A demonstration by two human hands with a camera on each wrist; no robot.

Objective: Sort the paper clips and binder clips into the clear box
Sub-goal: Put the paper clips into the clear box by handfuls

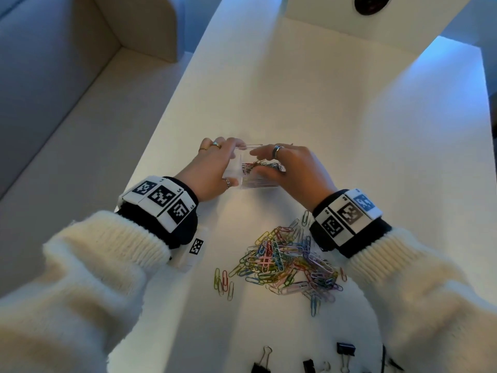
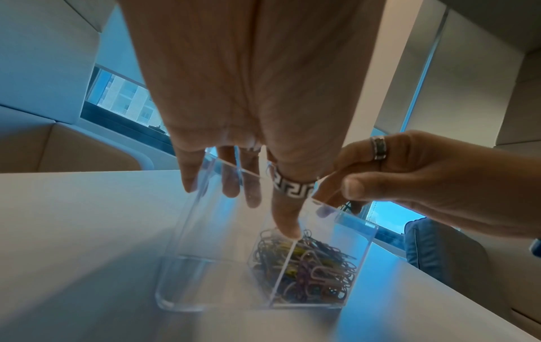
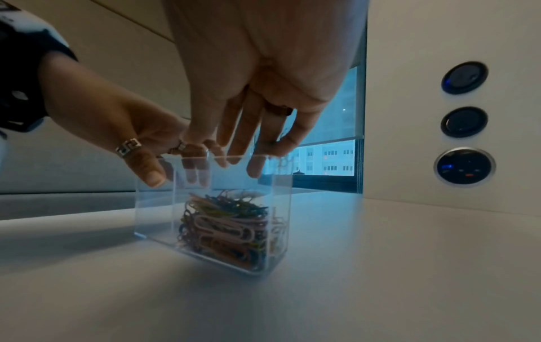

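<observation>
Box: the clear box (image 1: 251, 172) stands upright on the white bench (image 1: 349, 157), between the two hands. It has two compartments. The right one holds a heap of coloured paper clips (image 2: 310, 266); the left one looks empty.
Left hand: the left hand (image 1: 212, 168) holds the box at its left end. Its fingers (image 2: 190, 171) reach over the rim and its thumb lies on the near wall.
Right hand: the right hand (image 1: 290, 168) hovers over the right compartment, fingers (image 3: 243, 138) loosely spread and pointing down. I cannot tell if they pinch a clip.
Loose clips: a pile of paper clips (image 1: 287, 261) lies on the bench near the right wrist. The binder clips (image 1: 345, 351) lie at the near edge.
Handling: I judge the paper clips to be light, thin and slippery, and they hook into each other. It is better to pinch a small bunch from the edge of the pile. The binder clips are stiff, and the wire handles give a good hold. The box is smooth and light, so it may slide or tip if it is not held.
Room: the bench is open behind and to the right of the box. The left edge of the bench is close to the left hand.
</observation>
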